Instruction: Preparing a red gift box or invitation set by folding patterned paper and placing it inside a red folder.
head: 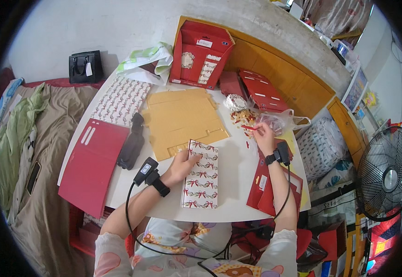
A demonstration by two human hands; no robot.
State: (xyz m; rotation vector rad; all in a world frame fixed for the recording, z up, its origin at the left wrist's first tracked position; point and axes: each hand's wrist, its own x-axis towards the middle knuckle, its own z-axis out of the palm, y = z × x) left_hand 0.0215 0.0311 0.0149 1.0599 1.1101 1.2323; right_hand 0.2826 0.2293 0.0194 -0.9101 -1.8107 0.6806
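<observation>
My left hand [183, 167] grips the left side of a white box [201, 183] patterned with garlands and red bows, near the table's front edge. Over to the right, my right hand [264, 135] pinches a small red strip [248, 127] between thumb and fingers. Just beyond it lies a heap of small red and tan paper scraps [241, 117], beside a clear plastic bag [277, 121]. A roll of white patterned pieces [235, 103] sits behind the scraps. Flattened tan cardboard [183, 119] lies beyond the box.
Red card sheets [93, 162] and a dark pouch-like object [131, 145] lie left. A patterned sheet [121, 100], a red display box [201, 52] and red printed cartons [263, 90] stand or lie behind. Red folders [261, 194] lie under my right forearm. A fan [388, 175] is far right.
</observation>
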